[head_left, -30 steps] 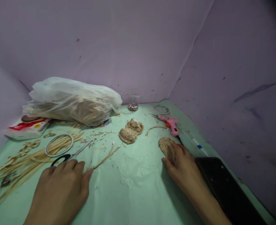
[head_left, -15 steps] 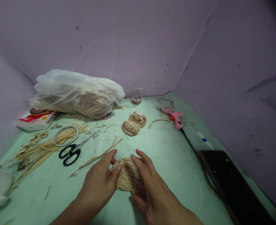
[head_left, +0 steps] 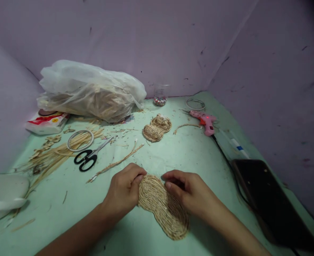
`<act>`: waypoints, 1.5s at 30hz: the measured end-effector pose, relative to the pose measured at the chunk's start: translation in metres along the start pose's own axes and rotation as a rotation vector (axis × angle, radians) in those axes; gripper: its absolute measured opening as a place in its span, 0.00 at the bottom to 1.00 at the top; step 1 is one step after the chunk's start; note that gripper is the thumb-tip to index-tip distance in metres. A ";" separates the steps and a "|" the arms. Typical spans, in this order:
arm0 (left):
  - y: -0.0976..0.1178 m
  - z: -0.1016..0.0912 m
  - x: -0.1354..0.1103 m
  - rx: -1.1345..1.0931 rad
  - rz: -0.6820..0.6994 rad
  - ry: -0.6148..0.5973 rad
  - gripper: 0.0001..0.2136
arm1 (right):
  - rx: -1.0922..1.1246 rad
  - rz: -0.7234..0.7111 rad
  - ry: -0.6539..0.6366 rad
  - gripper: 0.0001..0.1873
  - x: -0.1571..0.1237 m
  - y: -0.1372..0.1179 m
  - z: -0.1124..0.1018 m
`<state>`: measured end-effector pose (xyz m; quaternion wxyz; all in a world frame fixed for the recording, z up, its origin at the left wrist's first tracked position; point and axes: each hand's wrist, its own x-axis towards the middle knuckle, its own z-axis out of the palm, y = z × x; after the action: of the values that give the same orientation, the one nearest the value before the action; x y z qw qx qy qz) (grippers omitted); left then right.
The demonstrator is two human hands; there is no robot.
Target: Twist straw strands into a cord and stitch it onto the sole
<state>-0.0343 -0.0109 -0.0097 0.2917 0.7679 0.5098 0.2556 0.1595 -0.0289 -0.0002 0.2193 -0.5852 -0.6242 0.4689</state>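
A sole-shaped piece of coiled straw rope [head_left: 163, 204] is held tilted near the front of the table, its narrow waist at mid-length. My left hand [head_left: 126, 186] pinches its upper left edge between thumb and curled fingers. On the upper right edge, my right hand [head_left: 190, 190] bends its thumb and forefinger around the rim; its other fingers are tucked behind and partly hidden. Beyond the hands lies a smaller coiled straw piece [head_left: 157, 128] with whitish beads at its far end. A twisted straw cord [head_left: 117, 163] rests left of it.
Black-handled scissors [head_left: 89, 158], a ring [head_left: 79, 140] and loose straw strips [head_left: 50, 163] lie left. Behind stand a plastic bag [head_left: 93, 92] and a bead cup [head_left: 161, 96]. A pink glue gun [head_left: 205, 121], its cable and a black phone-like slab [head_left: 269, 199] lie right.
The straw sole has been turned so that its whole length shows. My left hand has closed on its edge, and my right hand has moved up and right along the rim.
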 end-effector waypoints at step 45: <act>-0.015 -0.059 0.015 0.738 -0.207 -0.118 0.12 | -0.305 0.002 0.025 0.10 0.002 0.000 0.002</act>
<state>-0.0795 0.0189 0.0224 0.0488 0.7791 0.6247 -0.0203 0.1573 -0.0281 -0.0019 0.1350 -0.6182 -0.6847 0.3616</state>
